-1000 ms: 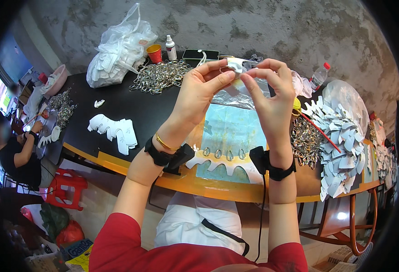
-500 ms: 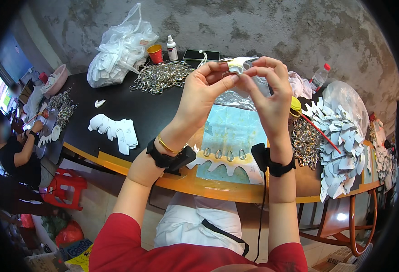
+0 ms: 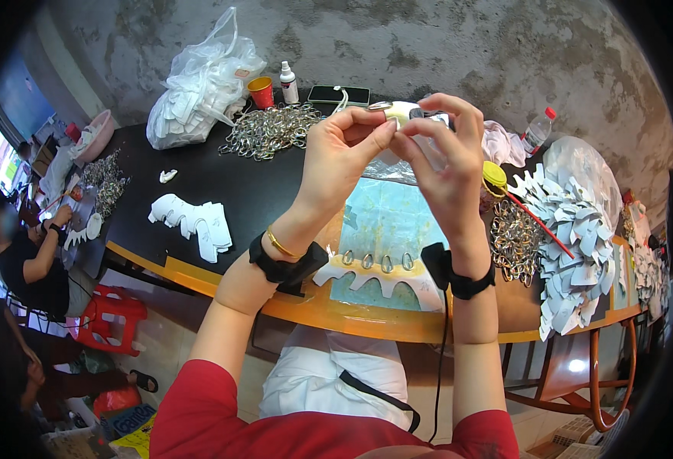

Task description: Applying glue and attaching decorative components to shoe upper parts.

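Far-left corner of bench: white bag of cut pieces (image 3: pixel 203 84). Left edge: stack of white shaped pieces (image 3: pixel 195 218). Left hand (image 3: pixel 340 157) and right hand (image 3: pixel 447 164) are raised over the bench centre, fingertips together pinching 1 small metal ring with a white piece (image 3: pixel 398 113). Near edge: white strip (image 3: pixel 378 275) already carrying 4 rings. Judged partway: ring piles (image 3: pixel 271 130) and the heap of pieces at the right edge (image 3: pixel 573 229) remain.
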Demonstrator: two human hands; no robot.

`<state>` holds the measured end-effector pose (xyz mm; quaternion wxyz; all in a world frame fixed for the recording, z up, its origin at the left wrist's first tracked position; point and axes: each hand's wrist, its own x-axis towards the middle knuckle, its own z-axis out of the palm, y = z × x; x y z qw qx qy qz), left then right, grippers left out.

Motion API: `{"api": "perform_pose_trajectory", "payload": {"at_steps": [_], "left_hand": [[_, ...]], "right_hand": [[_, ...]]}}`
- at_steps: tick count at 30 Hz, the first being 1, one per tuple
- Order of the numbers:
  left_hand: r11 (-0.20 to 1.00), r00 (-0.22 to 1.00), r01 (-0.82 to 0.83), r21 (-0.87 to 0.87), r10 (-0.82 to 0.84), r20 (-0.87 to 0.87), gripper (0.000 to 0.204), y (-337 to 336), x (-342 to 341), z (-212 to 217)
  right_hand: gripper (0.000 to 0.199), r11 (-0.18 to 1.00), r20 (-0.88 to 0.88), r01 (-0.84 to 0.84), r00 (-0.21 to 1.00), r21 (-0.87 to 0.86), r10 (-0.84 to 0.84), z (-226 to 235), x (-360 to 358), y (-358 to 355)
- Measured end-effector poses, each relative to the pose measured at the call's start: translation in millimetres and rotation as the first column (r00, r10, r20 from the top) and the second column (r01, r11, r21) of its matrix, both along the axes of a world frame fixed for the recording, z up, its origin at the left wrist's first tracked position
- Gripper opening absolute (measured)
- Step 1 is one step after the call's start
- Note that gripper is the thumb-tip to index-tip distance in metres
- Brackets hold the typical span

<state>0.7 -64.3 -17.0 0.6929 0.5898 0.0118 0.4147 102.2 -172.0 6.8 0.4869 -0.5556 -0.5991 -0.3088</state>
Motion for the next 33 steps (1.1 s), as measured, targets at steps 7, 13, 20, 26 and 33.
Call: {"api": "perform_pose_trajectory", "payload": {"at_steps": [7,13,20,26,33], "left_hand": [[1.0,1.0,-0.012,-0.024,0.012,0.002,0.014,-3.8,0.3,3.8],[1.0,0.999,0.014,-0.016,-0.014,-0.031,0.015,-2.6,-2.0,1.2],[0.993,0.998,0.038,-0.111,-0.033,0.044,0.017,-5.2,3.4,-2.2],[0.979,0.995,0.045,-0.197,-0.026,0.095,0.018,-4.4,1.6,-0.2],[0.973,0.992,0.031,-0.229,-0.001,0.128,0.019,-5.0,2.8,-0.9]], "right_hand": [[0.009,0.978,-0.525,-0.207,0.834,-0.018,0.167,-11.2,8.3,3.7],[0.009,0.997,-0.331,-0.023,0.944,-0.074,-0.003,-3.0,-1.7,-0.8],[0.015,0.988,-0.12,0.149,0.982,0.038,-0.143,-4.1,-5.9,1.3],[0.015,0.992,-0.482,-0.111,0.867,0.064,0.128,0.3,-0.3,-6.4],[0.013,1.0,-0.317,-0.017,0.948,-0.022,0.009,-3.5,-5.1,-1.9]]}}
